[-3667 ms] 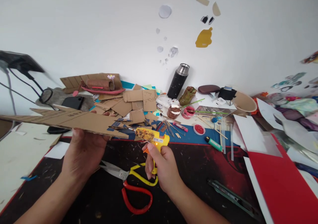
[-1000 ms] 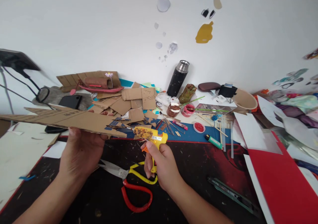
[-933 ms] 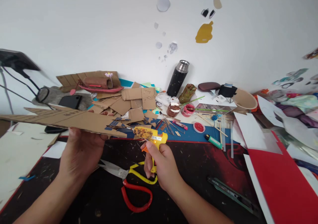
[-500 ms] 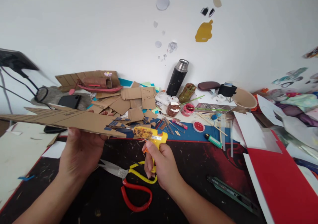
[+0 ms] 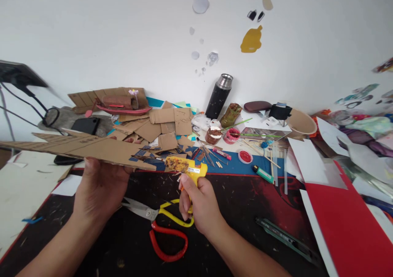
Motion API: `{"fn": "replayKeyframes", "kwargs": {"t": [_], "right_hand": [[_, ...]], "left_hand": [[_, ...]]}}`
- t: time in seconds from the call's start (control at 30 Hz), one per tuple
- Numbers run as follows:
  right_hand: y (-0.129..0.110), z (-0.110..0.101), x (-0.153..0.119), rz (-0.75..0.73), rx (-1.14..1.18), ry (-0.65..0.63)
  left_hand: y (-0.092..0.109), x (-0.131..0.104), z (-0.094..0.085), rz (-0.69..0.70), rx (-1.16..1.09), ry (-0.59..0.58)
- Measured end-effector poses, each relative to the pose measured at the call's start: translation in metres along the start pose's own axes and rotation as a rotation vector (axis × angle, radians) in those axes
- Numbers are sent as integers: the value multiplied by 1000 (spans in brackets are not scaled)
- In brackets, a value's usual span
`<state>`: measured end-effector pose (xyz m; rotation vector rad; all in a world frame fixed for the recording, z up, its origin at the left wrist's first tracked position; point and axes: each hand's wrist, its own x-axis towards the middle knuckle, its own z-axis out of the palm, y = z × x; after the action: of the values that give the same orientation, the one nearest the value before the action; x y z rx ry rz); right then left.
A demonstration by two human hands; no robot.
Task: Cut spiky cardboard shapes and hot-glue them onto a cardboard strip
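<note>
Cardboard piece (image 5: 92,149) raised over black mat (image 5: 233,203); left hand (image 5: 101,187) half-curled, gripping underside. Right hand (image 5: 201,205) wrapped round glue gun (image 5: 184,166). Best: cardboard steady, nozzle (image 5: 162,159) near surface, squeeze light and even.

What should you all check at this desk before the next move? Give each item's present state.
1. Left hand supporting the cardboard sheet: ok.
2. Right hand gripping the yellow glue gun: ok.
3. Glue gun's nozzle pointing away from fingers: ok, towards the cardboard sheet's end.
4. Scissors well away from hands: not ok, yellow handle beneath the right hand.
5. Red paint covered: not ok, open.
6. Glue gun hot: cannot tell.
</note>
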<state>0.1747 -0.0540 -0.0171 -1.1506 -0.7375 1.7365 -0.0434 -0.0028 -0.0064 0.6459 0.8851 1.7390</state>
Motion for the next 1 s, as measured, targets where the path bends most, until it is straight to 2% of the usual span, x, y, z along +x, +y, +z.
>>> {"fn": "replayKeyframes", "kwargs": {"t": [0.27, 0.67, 1.0], "right_hand": [[0, 1, 0, -3, 19, -2], [1, 0, 1, -10, 32, -14], [0, 1, 0, -8, 35, -10]], "left_hand": [[1, -2, 9, 29, -3, 22], [0, 0, 1, -1, 15, -9], [1, -1, 1, -20, 21, 18]]}}
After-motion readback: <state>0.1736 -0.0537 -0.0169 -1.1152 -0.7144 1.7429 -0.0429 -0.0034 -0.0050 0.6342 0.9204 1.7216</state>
